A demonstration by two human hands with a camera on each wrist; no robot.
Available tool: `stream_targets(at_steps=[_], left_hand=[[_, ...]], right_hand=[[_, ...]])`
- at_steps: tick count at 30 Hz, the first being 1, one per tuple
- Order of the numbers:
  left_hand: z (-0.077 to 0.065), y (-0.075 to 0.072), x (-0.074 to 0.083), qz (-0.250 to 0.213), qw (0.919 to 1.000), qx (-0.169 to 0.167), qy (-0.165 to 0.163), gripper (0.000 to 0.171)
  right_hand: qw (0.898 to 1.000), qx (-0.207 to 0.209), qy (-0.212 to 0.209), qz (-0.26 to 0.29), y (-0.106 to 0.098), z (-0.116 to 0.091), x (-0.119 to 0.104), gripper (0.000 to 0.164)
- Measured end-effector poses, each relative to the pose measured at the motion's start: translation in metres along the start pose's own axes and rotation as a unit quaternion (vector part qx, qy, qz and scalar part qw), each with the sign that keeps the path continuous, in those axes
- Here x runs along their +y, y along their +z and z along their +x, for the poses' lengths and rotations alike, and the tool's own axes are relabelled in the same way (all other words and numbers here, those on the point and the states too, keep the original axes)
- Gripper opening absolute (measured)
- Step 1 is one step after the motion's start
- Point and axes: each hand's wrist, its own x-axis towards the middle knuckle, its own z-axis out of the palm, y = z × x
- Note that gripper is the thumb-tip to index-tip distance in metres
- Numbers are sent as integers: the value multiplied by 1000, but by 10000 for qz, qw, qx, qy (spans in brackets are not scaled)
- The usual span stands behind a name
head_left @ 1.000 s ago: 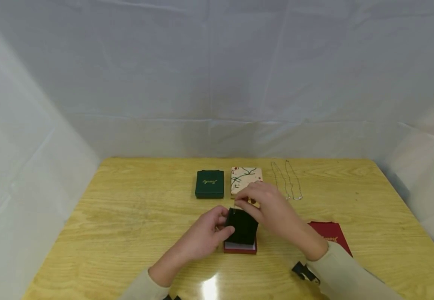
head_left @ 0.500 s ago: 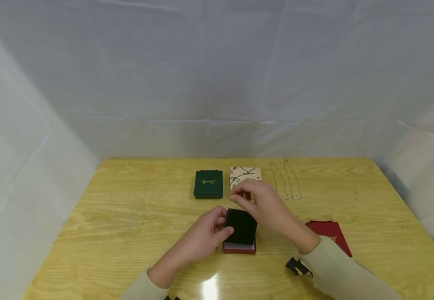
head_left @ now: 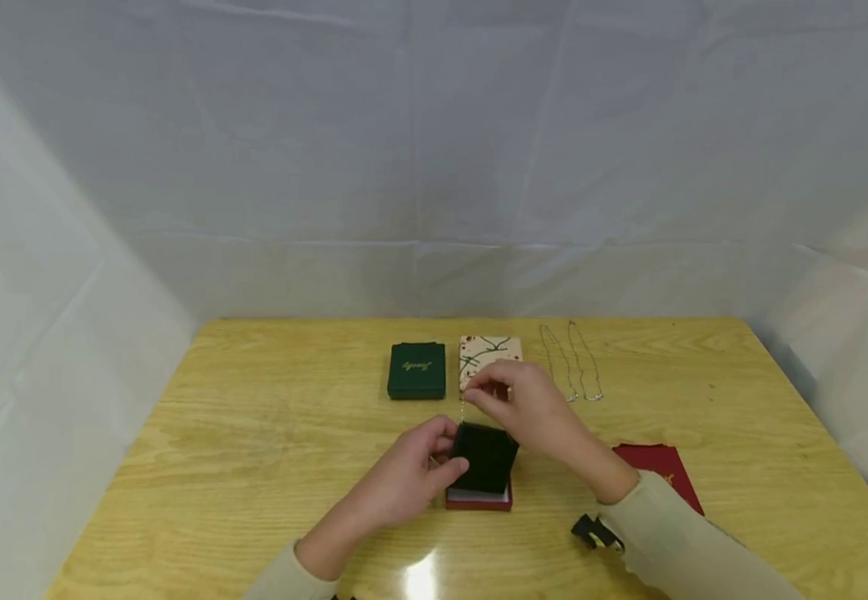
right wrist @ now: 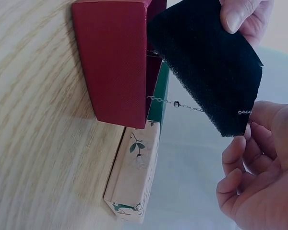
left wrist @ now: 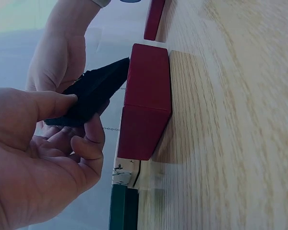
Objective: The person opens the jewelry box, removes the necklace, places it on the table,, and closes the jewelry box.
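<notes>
My left hand (head_left: 413, 473) pinches a black foam jewelry pad (head_left: 484, 458) between thumb and fingers. The pad is tilted over an open red box base (head_left: 479, 504), whose wall (right wrist: 113, 62) fills the left of the right wrist view. A thin silver chain (right wrist: 175, 104) runs from the box's opening to the pad's underside, and a short bit of it shows across the pad's far corner. Just beyond that corner, my right hand (head_left: 534, 412) pinches the chain between thumb and index finger, drawing a short length up off the pad.
Behind lie a green box (head_left: 416, 371) and a cream floral box (head_left: 489, 354). To their right, two silver necklaces (head_left: 585, 362) are laid out lengthwise. A red lid (head_left: 659, 471) with gold lettering rests near the right forearm. A white sheet (head_left: 418, 167) hangs behind the table.
My right hand has shifted slightly left and away from the pad's corner, and a short stretch of chain now shows between them. The left hand keeps its hold, the pad turning slightly.
</notes>
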Motion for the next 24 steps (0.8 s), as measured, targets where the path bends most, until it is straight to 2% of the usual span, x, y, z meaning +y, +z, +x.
stream_targets(at_steps=[3, 14, 24], left_hand=[[0, 0, 1, -16, 10000, -9, -39, 23], [-1, -1, 1, -43, 9998, 39, -179, 26], [-1, -2, 0, 16, 9996, 262, -53, 24]], right_hand=[[9998, -42, 179, 81, -1, 0, 2, 7], [9995, -12, 295, 99, -9, -7, 18, 6], [9993, 87, 372, 9, -23, -17, 24, 9]])
